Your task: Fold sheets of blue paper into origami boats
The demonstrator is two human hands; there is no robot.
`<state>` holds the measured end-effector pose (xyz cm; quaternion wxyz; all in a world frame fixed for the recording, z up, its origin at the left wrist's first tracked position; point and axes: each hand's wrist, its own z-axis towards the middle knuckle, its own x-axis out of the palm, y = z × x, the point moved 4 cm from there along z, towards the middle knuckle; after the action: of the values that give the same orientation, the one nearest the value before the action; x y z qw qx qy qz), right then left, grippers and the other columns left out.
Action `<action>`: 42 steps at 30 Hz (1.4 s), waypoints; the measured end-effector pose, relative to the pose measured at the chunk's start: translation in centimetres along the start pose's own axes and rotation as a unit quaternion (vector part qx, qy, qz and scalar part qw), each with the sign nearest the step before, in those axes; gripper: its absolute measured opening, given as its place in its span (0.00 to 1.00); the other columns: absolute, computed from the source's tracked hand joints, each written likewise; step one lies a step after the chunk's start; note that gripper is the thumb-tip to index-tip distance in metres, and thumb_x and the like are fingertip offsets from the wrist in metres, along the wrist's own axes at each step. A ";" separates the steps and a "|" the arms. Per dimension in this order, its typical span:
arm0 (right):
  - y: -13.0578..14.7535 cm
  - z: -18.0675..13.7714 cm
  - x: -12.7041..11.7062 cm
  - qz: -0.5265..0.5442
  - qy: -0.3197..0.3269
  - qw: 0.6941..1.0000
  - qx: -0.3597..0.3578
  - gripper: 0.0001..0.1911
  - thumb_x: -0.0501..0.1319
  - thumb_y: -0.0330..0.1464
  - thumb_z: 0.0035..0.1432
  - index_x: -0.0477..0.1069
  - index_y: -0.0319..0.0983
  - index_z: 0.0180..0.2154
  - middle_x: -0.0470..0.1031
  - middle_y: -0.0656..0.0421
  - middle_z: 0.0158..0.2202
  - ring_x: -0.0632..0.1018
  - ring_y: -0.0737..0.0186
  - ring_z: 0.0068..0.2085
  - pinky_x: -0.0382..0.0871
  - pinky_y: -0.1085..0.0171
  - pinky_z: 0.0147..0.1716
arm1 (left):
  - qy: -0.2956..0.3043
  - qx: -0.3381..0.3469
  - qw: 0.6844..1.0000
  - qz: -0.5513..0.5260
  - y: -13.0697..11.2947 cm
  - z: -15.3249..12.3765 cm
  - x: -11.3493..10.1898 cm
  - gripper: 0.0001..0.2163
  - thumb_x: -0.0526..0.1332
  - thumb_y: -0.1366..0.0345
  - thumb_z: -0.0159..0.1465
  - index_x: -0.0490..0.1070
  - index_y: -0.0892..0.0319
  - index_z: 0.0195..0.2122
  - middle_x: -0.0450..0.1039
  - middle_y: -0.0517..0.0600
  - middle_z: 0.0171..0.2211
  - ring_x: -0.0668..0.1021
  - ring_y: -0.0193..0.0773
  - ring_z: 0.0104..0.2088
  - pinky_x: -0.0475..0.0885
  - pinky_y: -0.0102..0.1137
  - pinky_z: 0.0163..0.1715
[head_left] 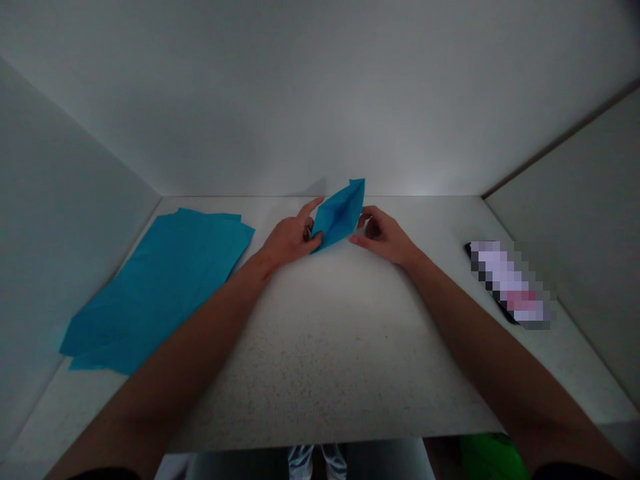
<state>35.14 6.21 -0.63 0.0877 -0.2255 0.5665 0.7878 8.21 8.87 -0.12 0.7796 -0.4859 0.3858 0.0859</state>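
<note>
A folded piece of blue paper (338, 217) stands tilted above the back of the tabletop, its folds spread into a hollow facing me. At its lower left corner my left hand (294, 235) grips it between thumb and curled fingers, the index finger stretched out along the back. Close to the paper's right edge is my right hand (383, 235), its fingers curved and the thumb held apart from them. I see nothing between them; whether a fingertip brushes the paper I cannot tell.
Several blue paper sheets (165, 280) lie in an uneven stack at the left. A phone (507, 283) with a blurred-out screen lies at the right. White walls (320, 100) enclose the pale tabletop (320, 353) at the back and sides. Something green (493, 457) is below the front edge.
</note>
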 end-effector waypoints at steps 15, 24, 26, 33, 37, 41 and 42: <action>0.4 -0.3 0.1 -0.092 0.026 0.994 -0.050 0.29 0.68 0.35 0.66 0.75 0.47 0.67 0.81 0.58 0.44 0.71 0.65 0.29 0.68 0.60 0.33 | -0.044 0.007 0.998 -0.038 0.1 0.5 -0.4 0.12 0.68 0.59 0.68 0.79 0.53 0.51 0.78 0.43 0.29 0.76 0.33 0.25 0.68 0.30 0.31; 0.0 -0.1 0.0 -0.073 0.024 0.996 -0.036 0.22 0.67 0.40 0.71 0.77 0.43 0.63 0.78 0.62 0.35 0.69 0.68 0.27 0.62 0.64 0.28 | -0.072 -0.040 0.997 -0.002 0.8 0.7 -0.8 0.10 0.67 0.68 0.64 0.78 0.54 0.47 0.71 0.40 0.25 0.72 0.33 0.25 0.65 0.30 0.31; -0.1 0.0 -0.2 -0.070 0.021 0.996 -0.043 0.17 0.67 0.38 0.71 0.81 0.43 0.58 0.79 0.61 0.36 0.68 0.68 0.27 0.61 0.64 0.28 | -0.074 -0.039 0.996 -0.008 0.9 0.7 -0.9 0.10 0.66 0.70 0.65 0.77 0.55 0.46 0.71 0.40 0.25 0.72 0.33 0.25 0.64 0.30 0.31; -1.7 0.1 -0.8 0.068 -0.009 0.997 0.026 0.16 0.70 0.44 0.70 0.82 0.45 0.54 0.74 0.64 0.27 0.71 0.66 0.25 0.65 0.65 0.26 | -0.078 -0.019 0.992 -0.101 1.4 0.7 -0.7 0.11 0.61 0.65 0.70 0.74 0.54 0.52 0.80 0.46 0.39 0.76 0.31 0.25 0.66 0.29 0.29; -1.6 0.2 -0.7 0.130 0.001 0.991 0.008 0.19 0.77 0.50 0.63 0.82 0.46 0.47 0.82 0.59 0.38 0.78 0.63 0.32 0.77 0.62 0.34 | -0.074 -0.009 0.977 -0.200 1.7 0.8 -0.3 0.12 0.65 0.57 0.70 0.67 0.54 0.50 0.79 0.46 0.36 0.79 0.33 0.29 0.71 0.29 0.31; -1.1 0.0 -0.6 0.108 0.024 0.994 -0.017 0.19 0.79 0.49 0.60 0.84 0.45 0.46 0.82 0.57 0.42 0.77 0.63 0.35 0.74 0.62 0.35 | -0.073 -0.039 0.962 -0.258 2.3 1.0 0.2 0.26 0.76 0.51 0.61 0.61 0.51 0.49 0.77 0.41 0.31 0.77 0.32 0.27 0.67 0.26 0.27; -0.9 0.0 -0.6 0.099 0.027 0.994 -0.025 0.19 0.79 0.48 0.60 0.85 0.45 0.47 0.82 0.56 0.43 0.76 0.63 0.35 0.73 0.62 0.34 | -0.066 -0.042 0.962 -0.262 2.5 1.1 0.3 0.28 0.78 0.52 0.60 0.61 0.51 0.50 0.76 0.40 0.30 0.76 0.32 0.26 0.67 0.26 0.27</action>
<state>36.06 6.58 -1.16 -0.0121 -0.1918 0.5687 0.7998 7.72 10.97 -1.75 0.7774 -0.5954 0.1892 -0.0732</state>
